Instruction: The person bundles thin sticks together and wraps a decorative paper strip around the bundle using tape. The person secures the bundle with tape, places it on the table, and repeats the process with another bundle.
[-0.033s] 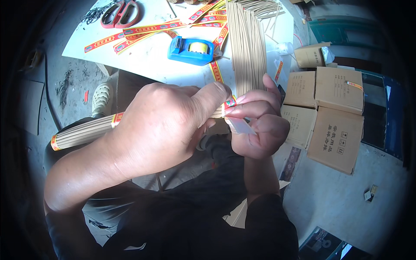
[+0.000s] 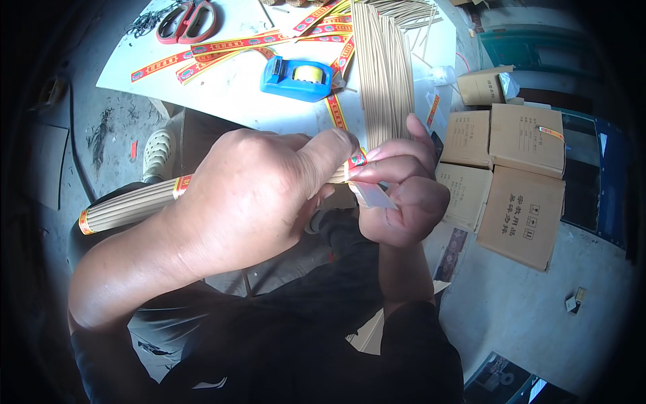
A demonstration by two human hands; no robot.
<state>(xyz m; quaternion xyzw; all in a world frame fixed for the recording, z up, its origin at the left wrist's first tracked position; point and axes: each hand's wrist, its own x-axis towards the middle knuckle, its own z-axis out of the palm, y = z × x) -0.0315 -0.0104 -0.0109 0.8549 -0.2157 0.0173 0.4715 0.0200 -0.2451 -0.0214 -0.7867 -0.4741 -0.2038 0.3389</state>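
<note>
Head view: far left, a bundle of thin tan sticks (image 2: 131,205) pokes out past the person's left wrist, low and in front of the bench (image 2: 225,101). It has a red and yellow band at its end and one more close to the hand. A pale shoe (image 2: 159,155) with holes is on the floor just beyond it. Near the bench's left edge, at the far side, are red-handled scissors (image 2: 183,32). Red and yellow strips (image 2: 232,46) lie across the middle of the bench. The left hand (image 2: 252,185) is curled tight around the bundle, its thumb bent at the right end. A blue tape holder (image 2: 296,88) sits near the bench's front edge. By the left thumb, a red band (image 2: 357,160) goes over the sticks. The right hand (image 2: 407,192) is mostly closed, with fingertips on that band and a pale strip (image 2: 375,195) pinched in its fingers; its little finger sticks up. A pile of loose sticks (image 2: 380,67) lies toward the bench's right edge. Brown boxes (image 2: 525,138) stand on the right, past that edge.
</note>
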